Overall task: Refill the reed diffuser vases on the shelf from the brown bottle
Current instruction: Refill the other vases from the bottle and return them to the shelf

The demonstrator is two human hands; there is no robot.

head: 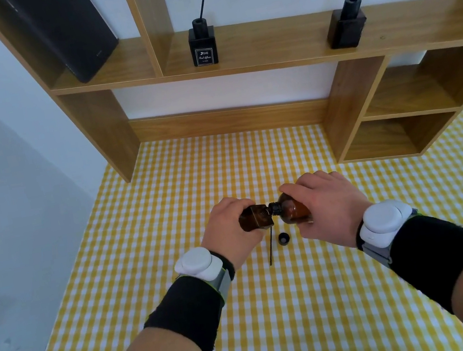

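Observation:
My left hand (pixel 229 231) grips a square brown diffuser vase (pixel 254 218), tilted toward the right above the table. My right hand (pixel 326 208) holds the round brown bottle (pixel 292 210) tipped on its side, its black neck touching the vase's mouth. Below them on the cloth lie a black reed stick (pixel 270 247) and the bottle's black cap (pixel 283 239). Two black diffuser vases stand on the shelf, one at the centre (pixel 203 46) and one at the right (pixel 346 25), each with a black reed and a white flower.
The wooden shelf unit (pixel 265 56) stands at the back of the table with yellow checked cloth (pixel 276 305). A tall black box (pixel 62 35) fills the upper left compartment. Cubbies (pixel 399 122) at the right hold nothing.

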